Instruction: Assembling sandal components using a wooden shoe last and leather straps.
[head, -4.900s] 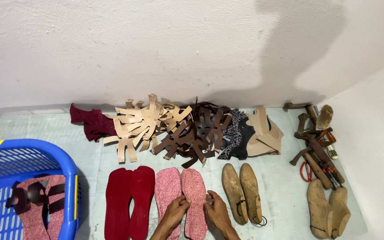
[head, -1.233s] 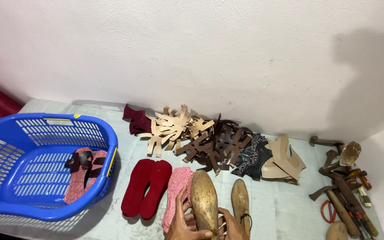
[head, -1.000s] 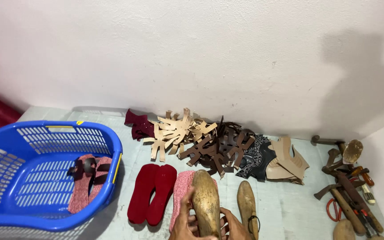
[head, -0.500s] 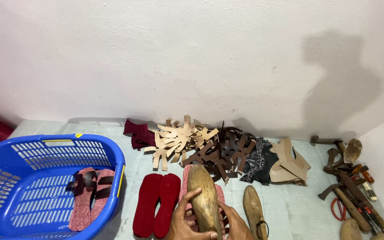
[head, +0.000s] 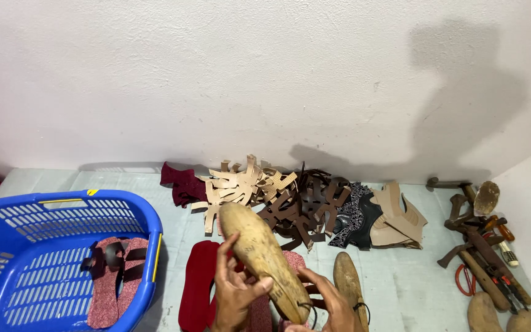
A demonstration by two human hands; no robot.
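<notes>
Hands (head: 278, 295) round wooden last (head: 264, 258), leather cut-outs (head: 278, 197) behind, blue basket (head: 62, 215) left

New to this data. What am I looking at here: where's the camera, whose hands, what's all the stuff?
There is no machine here. One camera sits on a person's head and looks down at their own two bare hands, low in the picture. The left hand and right hand together hold up a wooden shoe last, a foot-shaped form; a second last lies on the pale floor. Beside the hands lie dark red insoles and a pink insole partly hidden under the last. Along the wall is a pile of cut tan and brown leather straps. At the left, a blue plastic basket holds a pair of pink sandals. At the right are hand tools.
</notes>
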